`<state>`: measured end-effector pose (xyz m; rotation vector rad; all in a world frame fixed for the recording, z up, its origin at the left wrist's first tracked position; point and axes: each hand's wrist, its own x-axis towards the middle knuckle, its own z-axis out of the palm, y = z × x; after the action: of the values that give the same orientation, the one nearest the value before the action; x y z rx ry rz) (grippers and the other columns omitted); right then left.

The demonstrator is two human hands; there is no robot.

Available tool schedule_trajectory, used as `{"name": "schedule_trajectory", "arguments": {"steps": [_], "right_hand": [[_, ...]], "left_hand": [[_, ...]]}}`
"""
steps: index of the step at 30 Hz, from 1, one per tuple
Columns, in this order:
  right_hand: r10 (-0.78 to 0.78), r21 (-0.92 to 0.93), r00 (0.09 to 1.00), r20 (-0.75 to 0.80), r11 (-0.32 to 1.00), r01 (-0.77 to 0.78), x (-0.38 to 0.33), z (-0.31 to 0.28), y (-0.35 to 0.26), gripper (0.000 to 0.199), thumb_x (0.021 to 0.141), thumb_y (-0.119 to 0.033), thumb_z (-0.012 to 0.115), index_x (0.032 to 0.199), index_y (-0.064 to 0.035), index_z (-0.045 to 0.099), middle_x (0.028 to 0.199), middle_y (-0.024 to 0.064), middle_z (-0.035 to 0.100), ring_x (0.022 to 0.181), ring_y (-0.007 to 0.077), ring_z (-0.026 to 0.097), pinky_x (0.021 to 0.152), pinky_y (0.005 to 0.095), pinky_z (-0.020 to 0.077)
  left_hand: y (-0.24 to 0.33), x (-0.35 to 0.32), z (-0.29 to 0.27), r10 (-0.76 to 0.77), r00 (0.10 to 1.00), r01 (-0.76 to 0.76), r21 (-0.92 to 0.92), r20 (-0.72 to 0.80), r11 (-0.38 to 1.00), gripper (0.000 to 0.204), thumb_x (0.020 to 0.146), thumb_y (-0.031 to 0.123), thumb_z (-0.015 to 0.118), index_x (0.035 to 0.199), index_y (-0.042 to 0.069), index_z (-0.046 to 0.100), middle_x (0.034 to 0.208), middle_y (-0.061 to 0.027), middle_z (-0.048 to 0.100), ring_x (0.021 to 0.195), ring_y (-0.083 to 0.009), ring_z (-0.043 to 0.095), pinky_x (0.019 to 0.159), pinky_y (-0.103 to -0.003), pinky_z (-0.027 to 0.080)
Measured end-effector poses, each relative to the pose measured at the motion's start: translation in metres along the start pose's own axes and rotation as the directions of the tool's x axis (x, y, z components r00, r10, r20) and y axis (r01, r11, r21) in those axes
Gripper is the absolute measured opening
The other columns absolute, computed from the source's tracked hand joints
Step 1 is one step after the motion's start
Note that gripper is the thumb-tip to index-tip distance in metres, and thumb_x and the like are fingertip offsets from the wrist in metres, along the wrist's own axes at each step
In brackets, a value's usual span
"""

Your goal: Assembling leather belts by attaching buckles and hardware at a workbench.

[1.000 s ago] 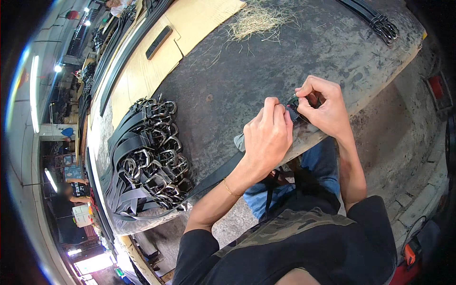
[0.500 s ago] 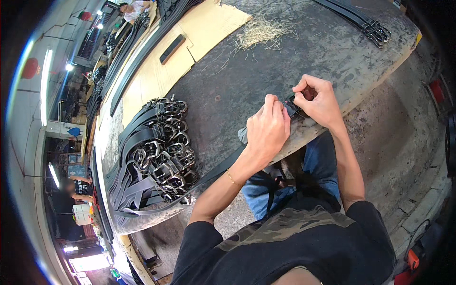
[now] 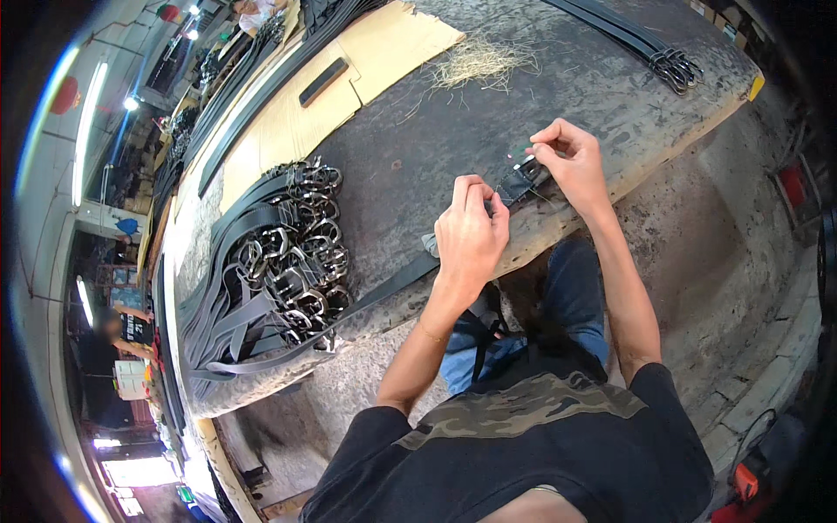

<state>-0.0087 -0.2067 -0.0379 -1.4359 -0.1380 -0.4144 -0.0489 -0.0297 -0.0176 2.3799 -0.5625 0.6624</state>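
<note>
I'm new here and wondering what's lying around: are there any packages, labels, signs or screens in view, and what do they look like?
Cardboard sheets: flat tan pieces at the workbench's far side, beyond the belt pile.
Box or carton: pale, squarish, far left by another person; too small to tell more.
Round red hanging decoration: upper left, near the ceiling lights.
No screens show.

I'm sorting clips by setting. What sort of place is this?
Most likely a belt-making workshop. A heap of black belts with metal buckles lies on a worn workbench, more straps lie at its far end, and both hands, left hand and right hand, hold a belt end.
</note>
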Motion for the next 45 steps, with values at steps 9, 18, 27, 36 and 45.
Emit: {"name": "schedule_trajectory", "arguments": {"steps": [9, 18, 27, 36, 45], "right_hand": [[-0.062, 0.063, 0.997, 0.053, 0.996, 0.059, -0.029, 0.002, 0.006, 0.009, 0.079, 0.008, 0.063, 0.078, 0.0006, 0.058, 0.081, 0.0002, 0.063, 0.071, 0.0001, 0.05, 0.06, 0.019, 0.0387], [-0.05, -0.057, 0.994, 0.096, 0.997, 0.056, -0.031, 0.003, 0.008, 0.009, 0.076, 0.006, 0.064, 0.077, 0.0016, 0.057, 0.081, 0.0014, 0.064, 0.067, -0.0002, 0.048, 0.056, 0.0189, 0.0375], [0.033, -0.126, 0.989, 0.142, 0.992, -0.015, -0.032, 0.004, -0.002, 0.012, 0.079, 0.013, 0.056, 0.076, 0.0021, 0.054, 0.078, 0.0003, 0.053, 0.082, 0.0075, 0.057, 0.095, 0.0302, 0.0508], [-0.004, -0.138, 0.995, 0.096, 0.99, 0.017, -0.032, 0.006, -0.002, 0.008, 0.076, 0.006, 0.065, 0.077, 0.0018, 0.059, 0.083, 0.0033, 0.066, 0.073, 0.0018, 0.054, 0.059, 0.0194, 0.0414], [0.044, 0.368, 0.999, -0.029, 0.929, -0.03, -0.018, -0.005, 0.007, 0.01, 0.087, 0.009, 0.056, 0.088, -0.0005, 0.061, 0.079, 0.0004, 0.058, 0.074, 0.0063, 0.057, 0.089, 0.035, 0.054]], "left_hand": [[0.004, -0.01, 0.005, -0.053, 0.995, 0.052, -0.021, -0.088, 0.998, 0.015, 0.081, 0.001, 0.069, 0.09, 0.001, 0.057, 0.099, -0.0134, 0.063, 0.071, -0.035, 0.064, 0.059, -0.041, 0.051], [0.004, -0.012, 0.006, -0.096, 0.991, 0.091, -0.051, -0.096, 0.995, 0.016, 0.08, 0.0, 0.07, 0.09, 0.001, 0.057, 0.099, -0.0139, 0.063, 0.073, -0.0338, 0.065, 0.061, -0.041, 0.052], [0.003, -0.011, 0.004, -0.094, 0.992, 0.09, -0.05, -0.085, 0.995, 0.016, 0.079, 0.0, 0.07, 0.089, 0.002, 0.057, 0.099, -0.0136, 0.063, 0.074, -0.033, 0.066, 0.06, -0.04, 0.052], [0.003, -0.012, 0.004, -0.091, 0.991, 0.086, -0.057, -0.101, 0.995, 0.016, 0.08, -0.001, 0.069, 0.089, 0.001, 0.056, 0.099, -0.0142, 0.062, 0.073, -0.0354, 0.064, 0.059, -0.041, 0.05], [0.001, 0.028, -0.015, -0.131, 0.991, 0.129, -0.079, -0.019, 0.988, 0.011, 0.087, 0.007, 0.065, 0.093, 0.0, 0.059, 0.099, -0.0169, 0.061, 0.08, -0.0387, 0.064, 0.068, -0.046, 0.051]]}}
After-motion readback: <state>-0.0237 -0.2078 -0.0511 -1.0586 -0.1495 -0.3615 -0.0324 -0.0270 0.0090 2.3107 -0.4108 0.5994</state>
